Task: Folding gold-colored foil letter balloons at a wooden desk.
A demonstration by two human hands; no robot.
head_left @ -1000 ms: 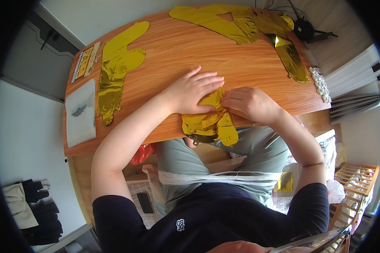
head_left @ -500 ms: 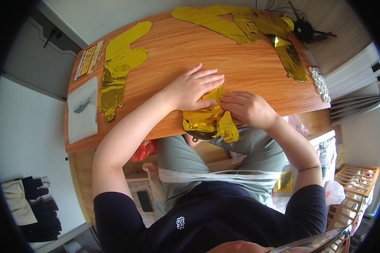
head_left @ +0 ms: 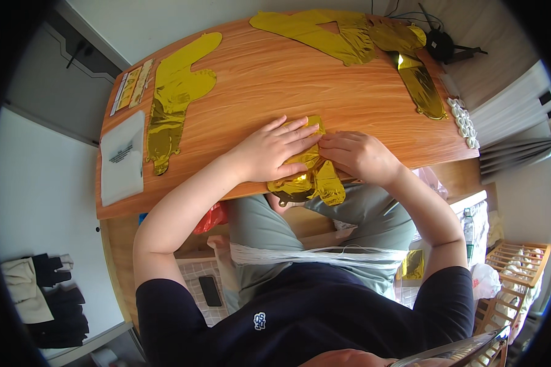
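Note:
A deflated gold foil balloon [head_left: 329,185] lies crinkled at the near edge of the wooden table, with its lower end hanging over the edge above my lap. My left hand [head_left: 268,151] rests flat on its left part, fingers stretched out and slightly apart. At the balloon's right side, my right hand [head_left: 366,158] is closed with its fingertips together on the foil edge. The thumb of that hand is hidden. Part of the foil shows beyond my left fingertips.
More flat gold foil balloons lie on the table [head_left: 245,79]: one at left [head_left: 171,101], one at the back [head_left: 324,37], one at right [head_left: 419,82]. A clear plastic bag [head_left: 122,162] sits at the left edge, small white coils [head_left: 464,122] at the right, a black router [head_left: 441,46] back right.
My left hand has slid toward me and a little left over the foil, uncovering the balloon's far end. My right hand has stayed almost in place.

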